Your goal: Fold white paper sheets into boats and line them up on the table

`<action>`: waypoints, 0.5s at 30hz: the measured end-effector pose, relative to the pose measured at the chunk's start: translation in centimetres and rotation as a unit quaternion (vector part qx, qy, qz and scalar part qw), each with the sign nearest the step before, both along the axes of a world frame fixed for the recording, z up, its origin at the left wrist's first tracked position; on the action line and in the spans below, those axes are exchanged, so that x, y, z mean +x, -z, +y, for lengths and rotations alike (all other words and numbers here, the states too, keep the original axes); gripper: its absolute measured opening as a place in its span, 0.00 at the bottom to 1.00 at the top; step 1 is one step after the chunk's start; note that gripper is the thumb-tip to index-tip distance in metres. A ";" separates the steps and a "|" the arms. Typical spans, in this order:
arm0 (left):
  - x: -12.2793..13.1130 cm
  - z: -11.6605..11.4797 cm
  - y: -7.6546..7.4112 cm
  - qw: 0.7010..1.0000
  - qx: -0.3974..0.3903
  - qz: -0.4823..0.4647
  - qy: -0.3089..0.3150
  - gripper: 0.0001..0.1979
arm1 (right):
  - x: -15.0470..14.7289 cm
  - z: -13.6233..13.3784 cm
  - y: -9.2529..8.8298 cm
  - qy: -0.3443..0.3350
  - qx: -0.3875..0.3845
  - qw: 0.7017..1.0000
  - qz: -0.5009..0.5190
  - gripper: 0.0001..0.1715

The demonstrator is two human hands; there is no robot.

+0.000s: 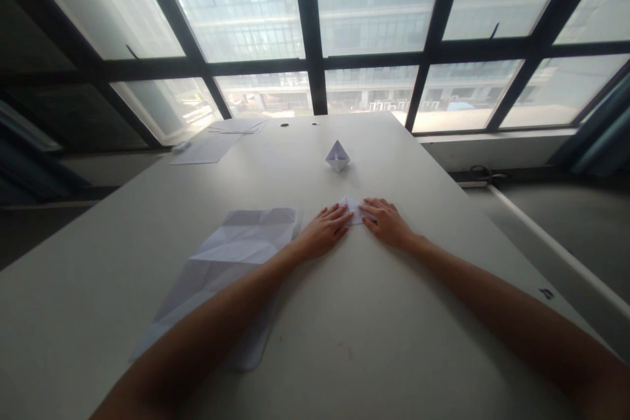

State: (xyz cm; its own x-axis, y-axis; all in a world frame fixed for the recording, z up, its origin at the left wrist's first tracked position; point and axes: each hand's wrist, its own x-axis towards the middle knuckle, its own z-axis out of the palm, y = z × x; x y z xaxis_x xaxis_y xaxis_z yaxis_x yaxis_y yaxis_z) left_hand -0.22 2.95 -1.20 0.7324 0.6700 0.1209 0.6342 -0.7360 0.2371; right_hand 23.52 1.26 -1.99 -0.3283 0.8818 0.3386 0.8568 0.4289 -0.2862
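Observation:
A small folded piece of white paper [355,216] lies flat on the white table between my hands. My left hand [323,231] rests on its left side, fingers stretched out and pressing on it. From the right, my right hand [387,222] touches the other side with its fingers spread flat. Parts of the folded paper are hidden under my fingertips. A folded paper boat [337,156] with a pointed peak stands just beyond my hands. Beneath and beside my left forearm lies a large creased sheet of paper [246,236], partly covered by the arm.
Several flat paper sheets [209,147] lie at the table's far left corner. The white table [315,315] narrows toward tall dark-framed windows [369,0]. A small dark mark [546,293] sits near the right table edge. Cables [485,174] lie beyond that edge.

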 end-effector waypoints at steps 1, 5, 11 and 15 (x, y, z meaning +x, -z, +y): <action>0.0 0.0 0.0 1.000 0.001 0.001 -0.001 0.26 | 0.0 0.1 0.0 -0.002 -0.004 1.000 -0.002 0.23; 0.0 0.1 0.2 1.000 0.008 0.000 0.000 0.26 | 0.1 0.2 0.0 -0.011 -0.010 1.000 -0.011 0.25; 0.0 0.1 0.3 1.000 0.008 -0.001 0.001 0.26 | 0.1 0.3 0.0 -0.011 -0.010 1.000 -0.014 0.26; -0.1 0.2 0.3 1.000 0.007 -0.003 0.001 0.26 | 0.0 0.3 0.1 -0.015 -0.007 1.000 -0.011 0.26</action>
State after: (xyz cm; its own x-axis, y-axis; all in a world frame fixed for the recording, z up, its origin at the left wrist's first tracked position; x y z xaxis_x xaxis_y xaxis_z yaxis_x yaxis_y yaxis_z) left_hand -0.28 3.12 -1.45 0.7330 0.6670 0.1337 0.6315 -0.7403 0.2306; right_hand 23.55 1.60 -2.06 -0.3624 0.8755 0.3197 0.8493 0.4515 -0.2735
